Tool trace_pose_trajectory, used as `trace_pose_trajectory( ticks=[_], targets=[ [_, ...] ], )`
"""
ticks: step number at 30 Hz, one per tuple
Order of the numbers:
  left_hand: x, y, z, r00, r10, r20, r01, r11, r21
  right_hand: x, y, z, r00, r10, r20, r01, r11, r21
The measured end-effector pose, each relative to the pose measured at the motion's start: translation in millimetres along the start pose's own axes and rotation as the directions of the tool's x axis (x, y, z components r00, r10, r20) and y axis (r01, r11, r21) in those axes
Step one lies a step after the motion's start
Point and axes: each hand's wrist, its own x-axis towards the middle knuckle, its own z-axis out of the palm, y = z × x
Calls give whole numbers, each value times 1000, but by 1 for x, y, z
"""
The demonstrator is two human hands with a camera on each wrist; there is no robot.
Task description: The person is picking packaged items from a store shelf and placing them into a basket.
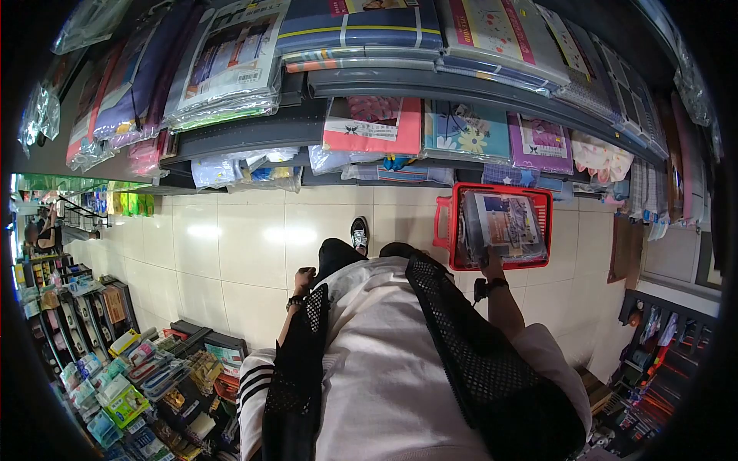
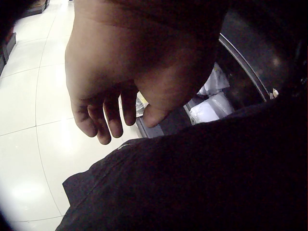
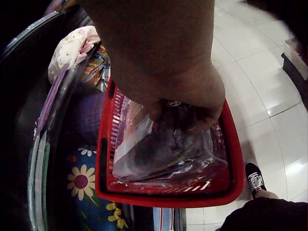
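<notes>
My right hand [image 1: 490, 266] reaches down into a red shopping basket [image 1: 544, 257] on the floor. Its fingers curl at the near edge of a bedding pack [image 1: 511, 219] in clear plastic, which has a picture on its front. Seen from the right wrist, the right hand [image 3: 180, 103] pinches the crinkled plastic of that bedding pack [image 3: 161, 151], and the fingertips are partly hidden in shadow. My left hand [image 1: 305, 278] hangs beside my leg with loosely curled fingers. In the left wrist view the same left hand [image 2: 125, 82] holds nothing, close above dark trousers [image 2: 192, 178].
Dark shelves [image 1: 231, 138] ahead carry several packs of bedding, including a pink pack [image 1: 346, 134] above the floor. A floral pack [image 3: 84, 180] lies beside the basket. At the lower left stands a crowded goods display [image 1: 146, 384]. Pale tiles [image 1: 246, 261] cover the aisle.
</notes>
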Motion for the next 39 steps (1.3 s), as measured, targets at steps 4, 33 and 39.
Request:
trace_pose_trajectory(
  ticks=[4,33,39],
  targets=[
    [1,-3,-1,1000,-20,22,21,999,-44,14,32,1,976,-202,-87,195,977,-83],
    [-1,-15,-3,991,134,23,-135,991,10,-15,-53,18,889,456,-38,-344,720,603],
    [5,-24,-1,996,87,7,-87,996,18,-13,-55,22,826,550,-122,-375,698,610]
  ],
)
